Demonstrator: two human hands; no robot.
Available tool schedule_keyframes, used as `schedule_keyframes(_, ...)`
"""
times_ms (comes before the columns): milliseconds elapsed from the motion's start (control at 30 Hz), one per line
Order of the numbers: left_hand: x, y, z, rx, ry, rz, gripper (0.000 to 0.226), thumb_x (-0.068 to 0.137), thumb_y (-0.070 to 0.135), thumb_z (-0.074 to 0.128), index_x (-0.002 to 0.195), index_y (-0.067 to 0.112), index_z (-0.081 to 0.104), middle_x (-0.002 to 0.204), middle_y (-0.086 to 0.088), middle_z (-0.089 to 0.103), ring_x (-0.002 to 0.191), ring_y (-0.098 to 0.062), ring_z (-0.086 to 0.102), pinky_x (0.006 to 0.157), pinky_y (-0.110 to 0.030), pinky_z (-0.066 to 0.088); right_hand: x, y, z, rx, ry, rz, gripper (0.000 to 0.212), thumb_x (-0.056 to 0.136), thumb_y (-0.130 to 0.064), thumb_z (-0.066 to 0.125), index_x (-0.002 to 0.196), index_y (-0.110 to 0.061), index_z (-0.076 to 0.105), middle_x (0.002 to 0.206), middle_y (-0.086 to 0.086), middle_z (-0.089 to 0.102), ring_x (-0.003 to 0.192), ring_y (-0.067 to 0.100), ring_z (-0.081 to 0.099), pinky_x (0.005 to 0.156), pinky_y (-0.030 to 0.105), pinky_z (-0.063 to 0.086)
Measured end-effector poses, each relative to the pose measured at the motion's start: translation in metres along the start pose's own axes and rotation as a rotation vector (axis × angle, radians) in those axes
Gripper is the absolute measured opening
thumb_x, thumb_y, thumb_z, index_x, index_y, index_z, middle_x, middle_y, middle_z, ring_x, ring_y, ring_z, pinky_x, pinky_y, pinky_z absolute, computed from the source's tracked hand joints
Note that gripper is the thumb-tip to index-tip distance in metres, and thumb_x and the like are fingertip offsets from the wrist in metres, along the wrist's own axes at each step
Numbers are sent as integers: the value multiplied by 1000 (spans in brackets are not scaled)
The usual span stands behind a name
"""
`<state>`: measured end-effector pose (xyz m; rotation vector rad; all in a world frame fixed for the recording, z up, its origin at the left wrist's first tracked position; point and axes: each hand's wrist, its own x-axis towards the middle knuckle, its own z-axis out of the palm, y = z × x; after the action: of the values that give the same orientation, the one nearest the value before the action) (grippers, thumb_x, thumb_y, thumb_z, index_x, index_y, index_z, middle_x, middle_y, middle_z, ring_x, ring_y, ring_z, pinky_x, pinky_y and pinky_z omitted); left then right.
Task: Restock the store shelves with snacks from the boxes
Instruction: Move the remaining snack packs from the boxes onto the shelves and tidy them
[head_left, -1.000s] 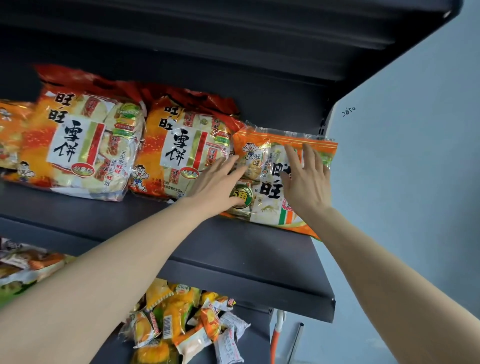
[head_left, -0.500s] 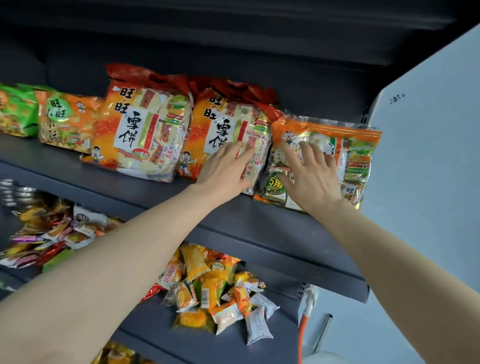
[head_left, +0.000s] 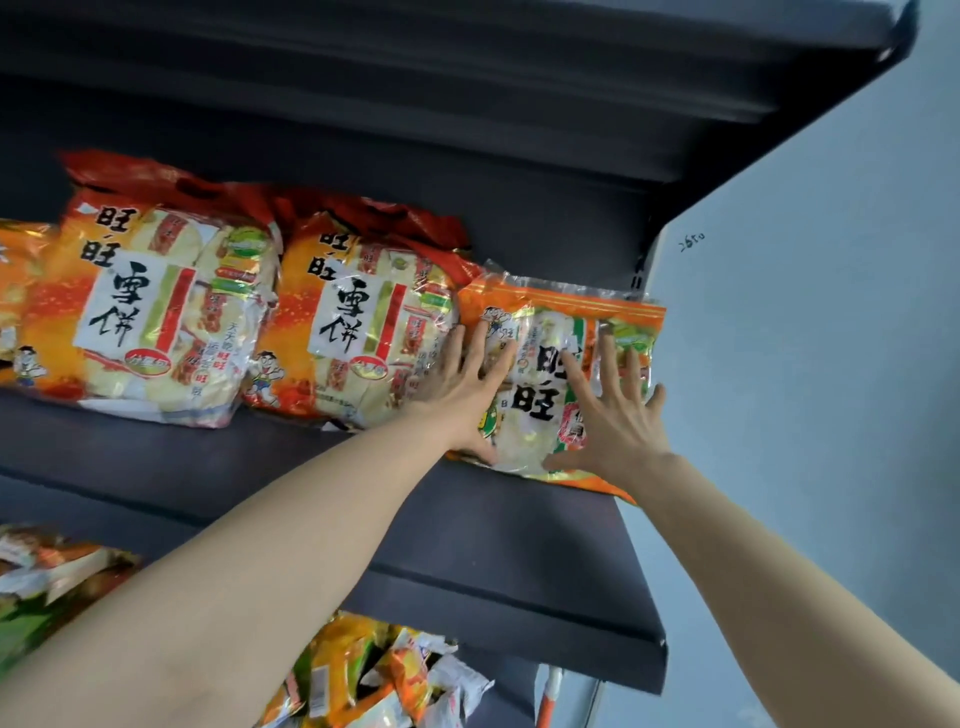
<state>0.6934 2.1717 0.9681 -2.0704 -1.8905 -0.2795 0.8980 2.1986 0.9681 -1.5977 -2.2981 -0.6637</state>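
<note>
An orange rice-cracker bag (head_left: 540, 384) leans at the right end of the dark grey shelf (head_left: 498, 530). My left hand (head_left: 462, 389) lies flat on the bag's left side with its fingers spread. On the bag's right side my right hand (head_left: 618, 415) presses with straight, splayed fingers. Two bigger red-and-orange cracker bags stand to the left: one (head_left: 358, 322) right beside my left hand, the other (head_left: 156, 312) further left.
A grey wall (head_left: 805, 364) closes off the shelf's right end. Another dark shelf (head_left: 467, 78) hangs overhead. Several small snack packets (head_left: 374, 680) are piled on the shelf below, and more packets (head_left: 47, 577) show at the lower left. An orange bag (head_left: 21, 291) sits at the far left edge.
My left hand has moved from the middle red-and-orange bag onto the orange bag. Both hands now lie flat on it with fingers spread. The view has swung back to the right.
</note>
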Motion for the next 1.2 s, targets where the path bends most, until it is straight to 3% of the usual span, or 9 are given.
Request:
schedule_keyframes(300,48,3,25,252,141,-73,159,52,88,66,139,18,-47,148,-32,-38,136,-51,-35,116,-57,-12,27,3,34,-133,147,14,145,53,-86,68,160,-21,-4,162,28,-12,149,51,-5,112,74,11)
schedule_keyframes(400,44,3,15,318,198,-48,147,56,92,55,148,19,-33,157,-34,-13,145,-53,-10,119,-60,-3,38,10,21,-67,366,-62,99,72,-81,56,144,-15,42,151,28,36,146,45,25,110,67,24)
schedule_keyframes(533,31,-2,-9,276,411,108,124,61,84,60,155,18,15,149,-18,33,139,-39,31,118,-56,19,72,24,-21,143,579,-74,46,103,-43,44,137,-12,49,144,19,47,141,40,35,112,55,34)
schedule_keyframes(733,28,3,10,352,266,200,125,76,75,58,152,22,-26,152,-15,-42,141,-37,-35,117,-53,-14,133,13,-46,234,324,6,33,103,-40,47,121,-18,63,121,9,65,119,34,56,104,46,40)
schedule_keyframes(833,35,5,24,313,239,168,126,78,72,60,150,23,-31,148,-14,-49,138,-38,-41,117,-53,-16,141,14,-43,395,455,133,21,101,-30,52,110,-17,68,108,7,68,107,31,60,100,43,42)
schedule_keyframes(900,38,7,29,314,206,177,121,78,70,59,153,23,-23,155,-14,-39,142,-42,-32,119,-55,-8,138,12,-34,458,495,190,20,102,-27,51,110,-16,65,109,7,68,107,32,58,103,43,37)
schedule_keyframes(1033,41,-9,10,72,545,265,66,89,45,59,146,21,38,150,-7,35,139,-29,38,112,-38,32,119,7,-18,343,661,64,28,98,-21,54,125,-13,55,126,11,57,121,34,48,108,45,34)
schedule_keyframes(1100,52,-25,-16,-56,710,150,56,93,31,57,145,20,40,150,-5,39,136,-26,42,109,-33,33,103,11,-13,270,754,64,41,94,-14,58,135,-14,50,137,13,50,130,35,42,112,48,31)
schedule_keyframes(1200,82,-48,-55,-137,548,54,54,102,35,42,152,20,31,153,-8,39,141,-29,33,115,-43,33,87,23,-8,335,784,308,52,92,-12,57,141,-20,43,145,15,40,134,35,38,114,48,25)
